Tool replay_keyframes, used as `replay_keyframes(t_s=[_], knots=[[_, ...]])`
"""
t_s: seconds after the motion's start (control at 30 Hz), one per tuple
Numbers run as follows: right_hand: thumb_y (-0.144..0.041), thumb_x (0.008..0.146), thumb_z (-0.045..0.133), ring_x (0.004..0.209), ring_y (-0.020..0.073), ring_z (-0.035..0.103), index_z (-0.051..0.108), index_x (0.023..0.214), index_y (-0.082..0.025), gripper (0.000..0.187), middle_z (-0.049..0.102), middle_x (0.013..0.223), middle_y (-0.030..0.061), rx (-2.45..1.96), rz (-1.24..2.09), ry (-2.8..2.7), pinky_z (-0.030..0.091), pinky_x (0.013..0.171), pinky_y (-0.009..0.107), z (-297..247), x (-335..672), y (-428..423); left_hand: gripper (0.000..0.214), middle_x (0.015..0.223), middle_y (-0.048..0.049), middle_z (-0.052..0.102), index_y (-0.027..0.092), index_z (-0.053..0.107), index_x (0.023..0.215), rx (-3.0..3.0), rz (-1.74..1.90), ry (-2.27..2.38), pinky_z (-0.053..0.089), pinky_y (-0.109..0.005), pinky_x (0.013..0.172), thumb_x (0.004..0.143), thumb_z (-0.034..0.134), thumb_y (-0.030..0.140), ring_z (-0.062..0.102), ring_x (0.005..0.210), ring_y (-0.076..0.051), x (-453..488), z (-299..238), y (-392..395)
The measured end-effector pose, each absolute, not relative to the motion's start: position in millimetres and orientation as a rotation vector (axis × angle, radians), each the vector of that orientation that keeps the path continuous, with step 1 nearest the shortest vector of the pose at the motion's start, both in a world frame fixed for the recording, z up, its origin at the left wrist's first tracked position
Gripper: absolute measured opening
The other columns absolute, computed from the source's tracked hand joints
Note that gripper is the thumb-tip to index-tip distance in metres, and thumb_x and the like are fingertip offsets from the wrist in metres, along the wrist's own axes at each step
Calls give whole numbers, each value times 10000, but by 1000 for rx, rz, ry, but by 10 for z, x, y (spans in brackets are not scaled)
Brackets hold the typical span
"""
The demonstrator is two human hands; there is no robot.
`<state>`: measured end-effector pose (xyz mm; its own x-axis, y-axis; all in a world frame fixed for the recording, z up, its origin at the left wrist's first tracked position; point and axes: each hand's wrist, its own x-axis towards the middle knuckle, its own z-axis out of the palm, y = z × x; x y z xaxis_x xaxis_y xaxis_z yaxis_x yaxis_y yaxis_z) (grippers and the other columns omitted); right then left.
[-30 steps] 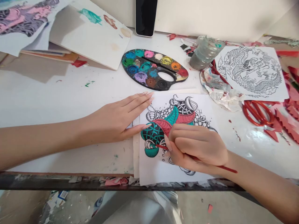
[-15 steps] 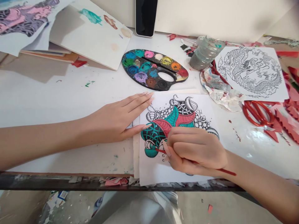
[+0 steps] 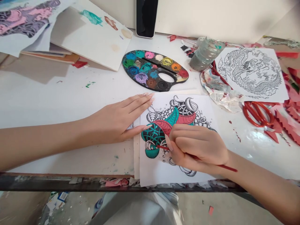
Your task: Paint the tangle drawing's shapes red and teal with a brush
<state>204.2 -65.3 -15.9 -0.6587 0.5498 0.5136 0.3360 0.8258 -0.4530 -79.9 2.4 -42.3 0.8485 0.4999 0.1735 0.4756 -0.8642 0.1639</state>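
My left hand (image 3: 117,118) lies flat and open on the white table, its fingertips pressing the left edge of a paper sheet (image 3: 154,170) printed with a black line pattern, partly painted teal and red. My right hand (image 3: 198,148) rests on that sheet, fingers closed round a thin red paintbrush (image 3: 226,168). The brush tip touches the drawing near a teal patch at the lower left. The handle end sticks out behind my wrist.
A black oval palette (image 3: 154,70) with several paint wells lies behind the sheet. To the right are a clear water cup (image 3: 206,53), a stained tissue (image 3: 220,90), a dragon print (image 3: 252,72), red scissors (image 3: 257,114) and red paper scraps. A phone (image 3: 146,17) leans on the wall. Boards and painted sheets (image 3: 89,34) are piled at back left.
My right hand slid down a little with the brush, then came back up; the brush tip shifted slightly over the drawing. My left hand has stayed in place.
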Motion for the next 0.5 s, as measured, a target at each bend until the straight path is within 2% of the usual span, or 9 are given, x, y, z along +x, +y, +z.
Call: replay_keyframes(t_s=[0.27, 0.37, 0.43, 0.5], knots=[[26, 1078, 571, 622, 142, 373, 226, 818, -294, 538, 394, 649, -54, -601, 455, -2259, 382, 540, 311, -184, 2030, -646, 780, 1918, -159, 363, 75, 343, 1824, 2896, 324, 786, 306, -394, 1496, 1206, 435, 542, 362, 1794, -273, -810, -444, 20], [-26, 1071, 682, 579, 115, 430, 339, 809, -272, 497, 464, 629, -77, -598, 545, -2174, 384, 532, 296, -117, 2059, -645, 790, 1921, -147, 355, 90, 340, 1829, 2881, 308, 812, 307, -393, 1494, 1207, 408, 574, 365, 1794, -270, -803, -444, 19], [-140, 1045, 825, 543, 85, 492, 469, 828, -252, 432, 528, 625, -97, -709, 663, -2051, 403, 517, 264, -12, 2110, -673, 804, 1922, -149, 348, 93, 344, 1828, 2861, 289, 833, 310, -399, 1494, 1207, 374, 602, 356, 1798, -268, -792, -434, 21], [-242, 1059, 863, 506, 59, 487, 512, 792, -232, 441, 535, 618, -100, -821, 694, -1947, 385, 480, 234, 119, 2163, -696, 819, 1916, -165, 350, 76, 358, 1820, 2857, 265, 837, 317, -418, 1495, 1207, 336, 619, 355, 1799, -279, -782, -422, 26]])
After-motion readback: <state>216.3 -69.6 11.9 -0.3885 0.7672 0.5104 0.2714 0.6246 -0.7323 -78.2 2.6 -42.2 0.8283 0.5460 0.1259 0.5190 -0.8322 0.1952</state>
